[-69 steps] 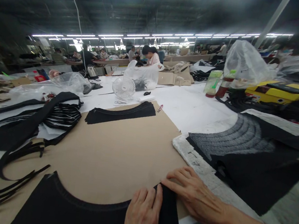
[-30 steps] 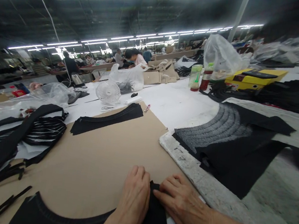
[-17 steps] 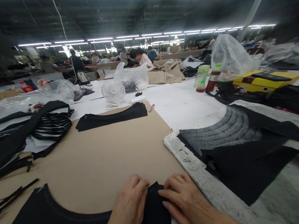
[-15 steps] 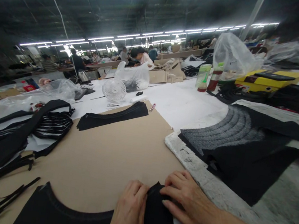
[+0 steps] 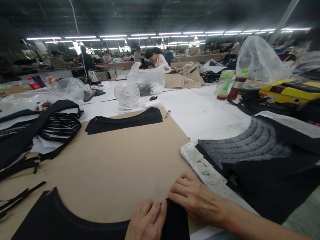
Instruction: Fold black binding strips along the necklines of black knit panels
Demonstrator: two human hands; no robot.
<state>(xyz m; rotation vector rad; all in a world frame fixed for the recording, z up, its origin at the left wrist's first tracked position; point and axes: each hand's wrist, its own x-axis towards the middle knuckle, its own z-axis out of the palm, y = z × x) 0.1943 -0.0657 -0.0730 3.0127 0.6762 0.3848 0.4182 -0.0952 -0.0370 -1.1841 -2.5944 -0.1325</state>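
Note:
A black fabric piece [image 5: 87, 235] with a curved upper edge lies on the tan board [image 5: 119, 169] at the bottom of the view. My left hand [image 5: 146, 227] is on it right of the curve, its fingers bent and pressed together on the cloth near the edge. Just to its right, my right hand [image 5: 194, 196] has its fingers closed at the fabric's upper corner; the fingertips and thumb are partly hidden. A narrower curved stack of black fabric [image 5: 125, 120] rests farther up the board. A small pink tool [image 5: 167, 114] lies at that stack's right end.
On the right, black fabric with grey curved bands [image 5: 247, 146] covers a whitish slab [image 5: 200, 168]. Black strips [image 5: 11, 210] and cut pieces [image 5: 60, 127] lie left. Behind are a white fan [image 5: 126, 92], bottles [image 5: 237, 84], a yellow box [image 5: 297, 92] and a person bending [image 5: 158, 59].
My right hand has shifted slightly left and up, its fingers closing over the fabric corner, which now lies lower. My left hand stays on the cloth. The whole view has shifted slightly.

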